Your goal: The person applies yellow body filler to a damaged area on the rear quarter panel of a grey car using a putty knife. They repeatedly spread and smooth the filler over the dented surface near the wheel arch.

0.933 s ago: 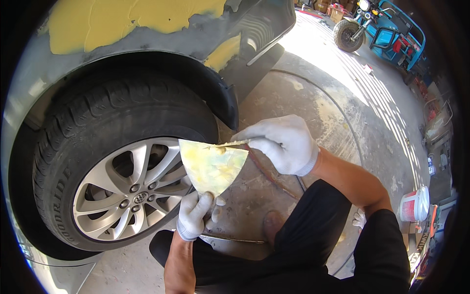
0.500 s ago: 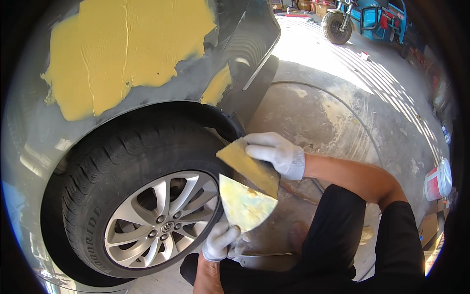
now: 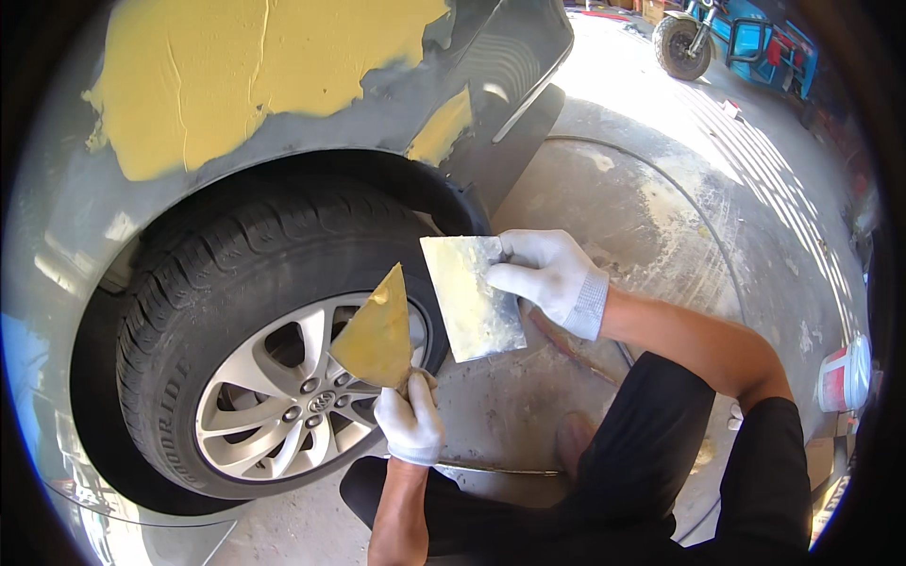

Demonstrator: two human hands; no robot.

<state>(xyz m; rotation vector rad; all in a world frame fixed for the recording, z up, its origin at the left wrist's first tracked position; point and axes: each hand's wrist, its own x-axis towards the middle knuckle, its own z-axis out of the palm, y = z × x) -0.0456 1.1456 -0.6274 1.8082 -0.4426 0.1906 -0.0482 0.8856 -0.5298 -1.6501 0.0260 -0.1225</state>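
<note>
My left hand (image 3: pixel 409 421), in a white glove, grips a fan-shaped putty knife (image 3: pixel 379 335) by its narrow lower end. Yellow filler coats the blade, which points up in front of the wheel (image 3: pixel 307 401). Close by on the right, my gloved right hand (image 3: pixel 552 278) pinches the right edge of a flat rectangular scraper (image 3: pixel 472 297), its face smeared with pale yellow filler. A small gap separates the two tools. Above them, a broad patch of yellow filler (image 3: pixel 245 85) covers the grey car panel, and a smaller patch (image 3: pixel 442 127) lies to its right.
The wheel arch and tire (image 3: pixel 179 311) stand close on the left. A hose (image 3: pixel 661 174) curves over the concrete floor. At the far right is a white and red bucket (image 3: pixel 843 375); a blue three-wheeler (image 3: pixel 746 47) stands farther back. My knees are below my hands.
Both tools have turned over and moved apart. The fan-shaped knife has risen leftward, showing its yellow-coated side; the rectangular scraper now shows its paler face. The view has shifted slightly.
</note>
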